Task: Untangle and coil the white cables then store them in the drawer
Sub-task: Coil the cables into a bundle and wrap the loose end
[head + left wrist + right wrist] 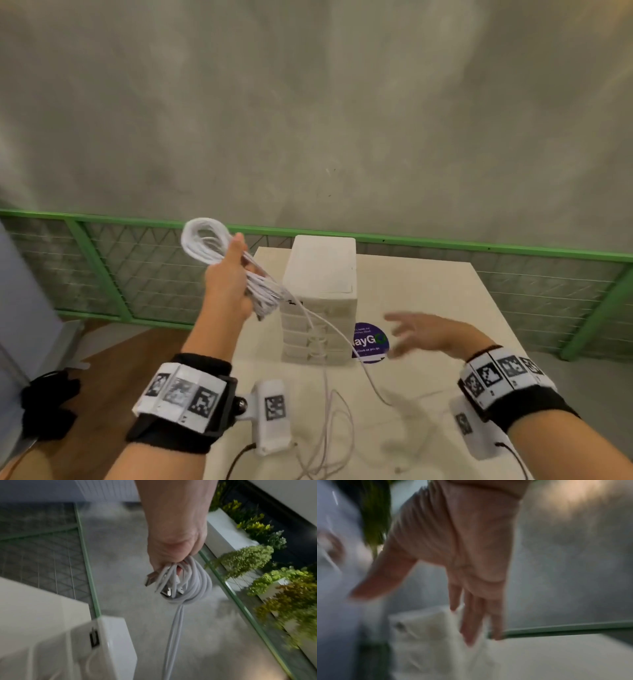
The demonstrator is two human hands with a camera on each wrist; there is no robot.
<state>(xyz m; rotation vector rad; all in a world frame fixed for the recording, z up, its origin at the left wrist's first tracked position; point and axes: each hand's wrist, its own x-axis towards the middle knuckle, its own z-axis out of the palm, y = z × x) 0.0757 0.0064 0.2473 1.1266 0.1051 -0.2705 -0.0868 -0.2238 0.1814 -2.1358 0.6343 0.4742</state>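
Note:
My left hand (233, 274) is raised left of the white drawer unit (320, 274) and grips a coil of white cables (205, 245). In the left wrist view the coil (190, 582) hangs from my curled fingers (164, 555), with metal USB plugs sticking out. A loose white cable (342, 339) trails from the coil down across the drawer fronts onto the table, where more slack (329, 431) lies. My right hand (424, 334) hovers right of the drawer unit, fingers spread and blurred, holding nothing. The right wrist view shows its straight fingers (477, 615) above the white unit (436, 635).
The cream table (428, 294) carries a round purple sticker (371, 341) beside the drawer unit. A green wire-mesh fence (513, 274) runs behind the table. A wooden floor and a black object (48, 407) lie to the left. Green plants (257, 555) line a ledge.

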